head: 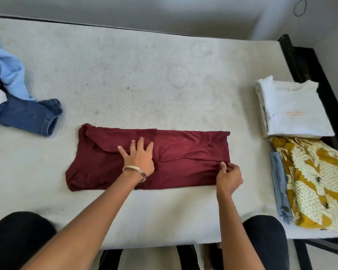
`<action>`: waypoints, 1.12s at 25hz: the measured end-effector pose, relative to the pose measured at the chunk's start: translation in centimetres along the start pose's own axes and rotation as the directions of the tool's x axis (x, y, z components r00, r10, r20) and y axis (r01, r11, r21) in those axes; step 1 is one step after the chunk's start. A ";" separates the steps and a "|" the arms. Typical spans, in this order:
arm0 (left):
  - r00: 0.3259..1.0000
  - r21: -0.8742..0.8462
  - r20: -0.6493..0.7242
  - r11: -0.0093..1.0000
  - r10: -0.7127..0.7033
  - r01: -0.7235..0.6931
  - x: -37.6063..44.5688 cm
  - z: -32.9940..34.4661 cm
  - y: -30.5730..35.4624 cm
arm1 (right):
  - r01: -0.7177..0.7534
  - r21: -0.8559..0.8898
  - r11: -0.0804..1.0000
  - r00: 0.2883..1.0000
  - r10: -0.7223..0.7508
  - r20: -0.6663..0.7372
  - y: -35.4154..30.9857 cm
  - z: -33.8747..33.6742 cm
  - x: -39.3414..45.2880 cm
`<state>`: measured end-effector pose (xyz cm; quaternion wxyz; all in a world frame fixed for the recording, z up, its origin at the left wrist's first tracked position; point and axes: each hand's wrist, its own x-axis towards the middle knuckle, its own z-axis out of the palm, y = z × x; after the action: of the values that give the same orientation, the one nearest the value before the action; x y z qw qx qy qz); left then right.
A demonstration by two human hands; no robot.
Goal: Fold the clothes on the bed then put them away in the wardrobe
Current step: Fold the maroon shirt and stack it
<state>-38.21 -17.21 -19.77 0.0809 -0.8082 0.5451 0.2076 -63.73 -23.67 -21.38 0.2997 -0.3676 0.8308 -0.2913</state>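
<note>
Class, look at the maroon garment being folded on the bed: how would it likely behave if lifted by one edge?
The maroon garment would probably droop limply: it already wrinkles where the right hand pinches it. It seems light and may unfold, since the left hand presses it flat.

This is a bedroom in a home. A bed [164, 75] fills most of the view: a bare white quilted mattress on a dark frame [304, 61], whose end rail shows at the right. A plain pale wall [144, 12] runs just behind its far edge. Household laundry lies on the mattress: a maroon garment [183, 152] spread flat near the middle, folded clothes stacked at the right, a white t-shirt [293, 110] beyond a yellow patterned shirt [316, 182], and at the left unfolded jeans [27, 115] and a light blue garment [8, 71] in a loose heap.
</note>
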 end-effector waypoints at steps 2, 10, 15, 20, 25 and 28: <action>0.933 0.021 -0.271 0.971 0.235 -0.238 -1.2 0.5 2.7 | -0.152 0.052 0.987 0.988 0.151 0.039 -1.4 -0.4 1.1; 0.892 -0.055 -0.087 0.892 0.444 -0.449 -0.1 2.0 7.8 | -0.104 0.357 0.928 0.992 0.068 0.110 -3.2 -1.7 3.5; 0.950 -0.065 -0.187 0.962 0.250 -0.266 0.7 0.7 8.5 | -0.006 0.514 0.858 0.924 -0.192 0.331 -1.7 -4.3 4.1; 0.843 0.186 -0.334 0.906 0.423 -0.381 0.4 1.4 8.4 | 0.151 -0.125 0.981 0.868 -0.071 0.491 0.5 -4.7 8.0; 0.826 0.219 -0.282 0.871 0.488 -0.440 0.0 2.1 8.6 | 0.112 -0.185 0.976 0.942 -0.045 0.332 -0.9 -3.6 6.3; 0.910 0.164 -0.006 0.898 0.415 -0.408 -0.6 2.5 9.4 | 0.073 -0.365 0.928 0.952 0.045 0.303 -2.2 -1.9 4.4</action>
<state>-47.63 -19.48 -20.88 0.0884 -0.6698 0.7198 0.1594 -66.60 -27.86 -19.85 0.3473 -0.4643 0.8117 -0.0702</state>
